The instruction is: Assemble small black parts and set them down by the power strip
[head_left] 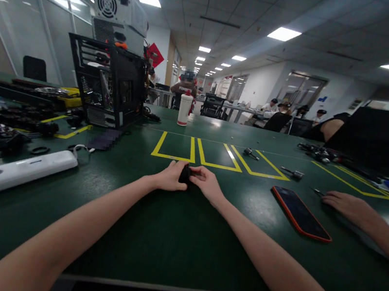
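Just in front of the yellow tape boxes, my left hand [171, 176] is closed around a small black part [185, 174], whose exact kind is too dark and small to tell. From the other side my right hand [206, 183] meets it, thumb and fingers pinched together at its right edge. Both hands stay low over the green table [172, 240]. Part of the black piece is covered by my fingers.
A phone with an orange case [300, 214] lies to the right, near another person's hand [345, 205]. On the left are a white power strip [27, 173], black cables and an open computer case [113, 83]. A white cup [184, 109] stands behind; small metal-ended parts [293, 173] lie by the tape.
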### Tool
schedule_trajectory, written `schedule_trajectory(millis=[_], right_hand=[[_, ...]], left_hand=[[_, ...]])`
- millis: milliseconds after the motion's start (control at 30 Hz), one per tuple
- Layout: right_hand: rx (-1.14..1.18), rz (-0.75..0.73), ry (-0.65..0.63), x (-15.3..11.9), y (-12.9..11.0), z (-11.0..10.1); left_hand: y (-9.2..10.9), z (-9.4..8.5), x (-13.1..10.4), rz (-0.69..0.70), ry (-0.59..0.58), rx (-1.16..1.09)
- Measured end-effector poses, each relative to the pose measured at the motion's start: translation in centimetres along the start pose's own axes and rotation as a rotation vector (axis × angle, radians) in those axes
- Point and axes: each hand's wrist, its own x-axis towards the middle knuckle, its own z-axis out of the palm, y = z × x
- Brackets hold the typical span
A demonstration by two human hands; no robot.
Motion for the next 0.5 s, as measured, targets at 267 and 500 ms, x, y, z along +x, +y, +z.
schedule_trajectory(millis=[267,500], right_hand=[[0.032,-0.015,-0.027,0.1,0.7,0.0],[0.003,-0.015,-0.008,0.3,1.3,-0.1]], left_hand=[[-0.7,-1.4,0.0,-0.019,-0.181,-0.129],[-1.1,-0.5,-0.1,-0.012,-0.001,-0.086]])
